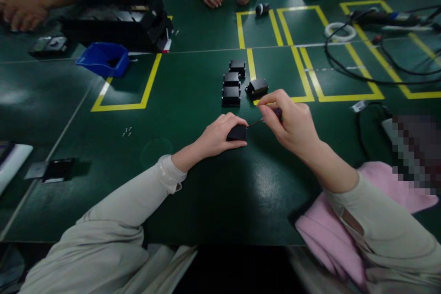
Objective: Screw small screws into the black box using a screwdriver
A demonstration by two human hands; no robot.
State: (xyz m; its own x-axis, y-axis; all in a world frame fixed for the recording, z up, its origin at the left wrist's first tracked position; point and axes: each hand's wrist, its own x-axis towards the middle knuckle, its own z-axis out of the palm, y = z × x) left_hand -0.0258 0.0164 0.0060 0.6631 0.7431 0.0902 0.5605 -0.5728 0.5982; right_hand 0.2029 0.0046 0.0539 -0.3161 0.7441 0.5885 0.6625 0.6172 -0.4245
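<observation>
Left hand (220, 134) grips black box (237, 132), right hand (292, 121) a screwdriver (278, 112).

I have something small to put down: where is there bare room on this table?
Bare tabletop lies between the blue bin and the four black blocks, and between the left forearm and right forearm. It is crowded where the left hand grips a black piece and the right hand a screwdriver, and at far right among the cable and white ring.

Dim lt, tbl (264, 181) w/ glare, blurry edges
</observation>
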